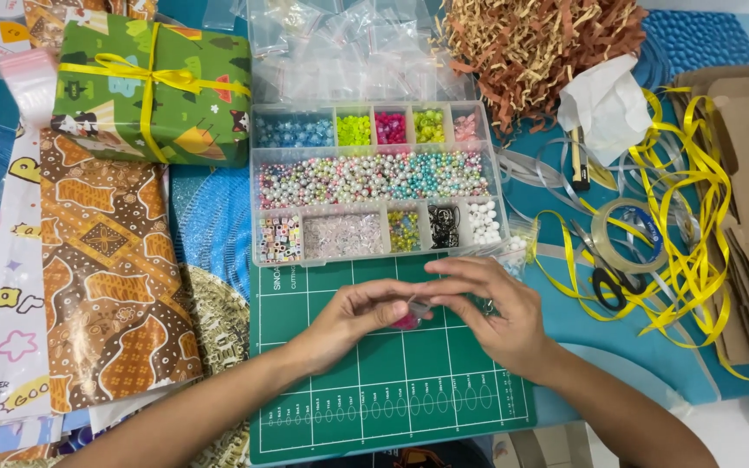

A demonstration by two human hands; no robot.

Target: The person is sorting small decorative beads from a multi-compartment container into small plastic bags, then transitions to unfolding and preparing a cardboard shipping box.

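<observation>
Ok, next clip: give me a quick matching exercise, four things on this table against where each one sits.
Things:
1. wrapped gift box
2. bead organizer
3. scissors
4. shredded paper

Places:
A. top middle-right, above the white tissue
B. right of the cutting mat, among yellow ribbon
C. top left, tied with yellow ribbon
D. centre, just above the green cutting mat

Pairs: 1-C, 2-D, 3-B, 4-A
</observation>
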